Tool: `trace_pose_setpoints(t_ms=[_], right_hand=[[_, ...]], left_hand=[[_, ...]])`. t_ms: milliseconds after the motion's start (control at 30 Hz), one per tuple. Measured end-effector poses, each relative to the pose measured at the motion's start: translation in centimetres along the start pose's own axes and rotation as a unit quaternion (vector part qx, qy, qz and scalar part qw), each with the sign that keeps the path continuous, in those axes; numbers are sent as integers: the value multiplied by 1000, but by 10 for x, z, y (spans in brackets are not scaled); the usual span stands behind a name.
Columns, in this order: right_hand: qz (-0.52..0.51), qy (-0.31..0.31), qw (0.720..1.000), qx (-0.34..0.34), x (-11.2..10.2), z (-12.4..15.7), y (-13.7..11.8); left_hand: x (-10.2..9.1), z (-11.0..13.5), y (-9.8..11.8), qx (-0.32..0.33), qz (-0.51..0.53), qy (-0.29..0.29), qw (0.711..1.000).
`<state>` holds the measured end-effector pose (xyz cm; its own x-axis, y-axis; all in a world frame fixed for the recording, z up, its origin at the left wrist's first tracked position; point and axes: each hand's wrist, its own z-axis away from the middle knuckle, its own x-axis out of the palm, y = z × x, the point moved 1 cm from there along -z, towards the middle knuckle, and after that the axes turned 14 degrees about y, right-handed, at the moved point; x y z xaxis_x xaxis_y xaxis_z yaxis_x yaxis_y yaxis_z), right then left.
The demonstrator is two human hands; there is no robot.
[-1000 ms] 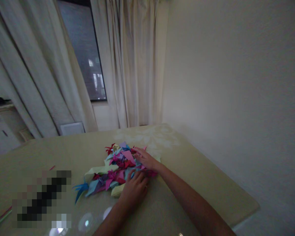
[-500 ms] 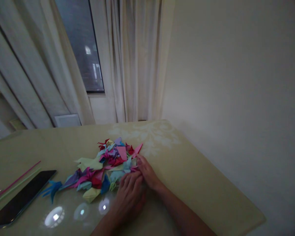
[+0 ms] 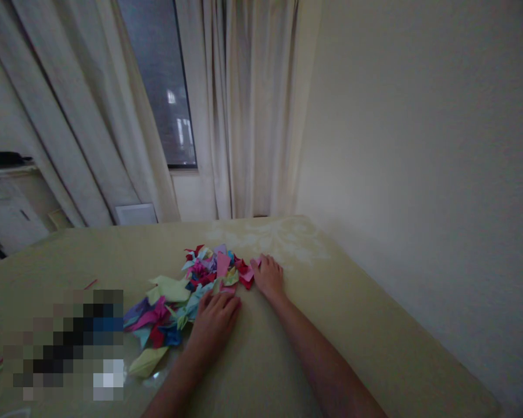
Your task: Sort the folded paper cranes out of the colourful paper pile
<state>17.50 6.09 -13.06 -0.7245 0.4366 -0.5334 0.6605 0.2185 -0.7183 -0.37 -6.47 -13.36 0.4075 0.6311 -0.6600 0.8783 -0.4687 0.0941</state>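
A loose heap of colourful folded-paper origami pieces [image 3: 209, 269], several of them crane-like, lies across the middle of the table. My left hand [image 3: 220, 310] rests palm down at the heap's near right edge, fingers loosely spread and touching light blue and pink pieces. Farther away, at the right end of the heap, my right hand [image 3: 268, 274] is open, its thumb side against a pink paper piece [image 3: 247, 274]. What lies under both palms is hidden. A pale yellow piece [image 3: 147, 363] and a magenta piece [image 3: 157, 313] lie left of my left hand.
The table [image 3: 331, 325] has a pale, patterned cover. At its left lies a dark blurred-out object [image 3: 70, 337], with a thin pink stick end [image 3: 91, 284] beyond it. A wall [image 3: 418, 174] borders the table on the right; curtains [image 3: 261, 116] hang behind.
My hands have moved apart: the right one forward and right along the heap, the left slightly left. The papers are pushed closer together, and the view has turned left a little.
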Motion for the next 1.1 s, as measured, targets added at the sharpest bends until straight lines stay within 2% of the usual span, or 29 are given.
trace_pose_setpoints(t_ms=[100,200,333,433,500,633,733,867,933,1100], right_hand=[[-26,-83,993,-83,3,3,-11],[-77,-142,972,-170,-3,8,-13],[-74,-137,974,-165,-19,21,-10],[-91,-203,952,-212,-33,40,-17],[-115,-222,942,-224,-45,55,-23],[-118,-225,942,-219,-64,79,-29],[-110,-227,944,-211,-69,88,-28],[-127,-160,967,-154,-70,89,-23],[-117,-142,972,-147,-72,89,-22],[-93,-172,964,-179,-80,91,-24]], left_hand=[[-7,1,-18,-45,-51,16,998],[-11,2,-21,-79,-85,31,993],[-12,2,-15,-66,-74,40,994],[-11,3,-9,-39,-44,45,997],[-11,4,-7,-23,-35,49,998],[-10,8,-3,2,-22,24,999],[-8,10,-3,-11,-25,15,1000],[-5,8,-1,-32,-41,9,999],[-4,9,0,-40,-52,5,998],[-8,17,0,-22,-64,-7,998]])
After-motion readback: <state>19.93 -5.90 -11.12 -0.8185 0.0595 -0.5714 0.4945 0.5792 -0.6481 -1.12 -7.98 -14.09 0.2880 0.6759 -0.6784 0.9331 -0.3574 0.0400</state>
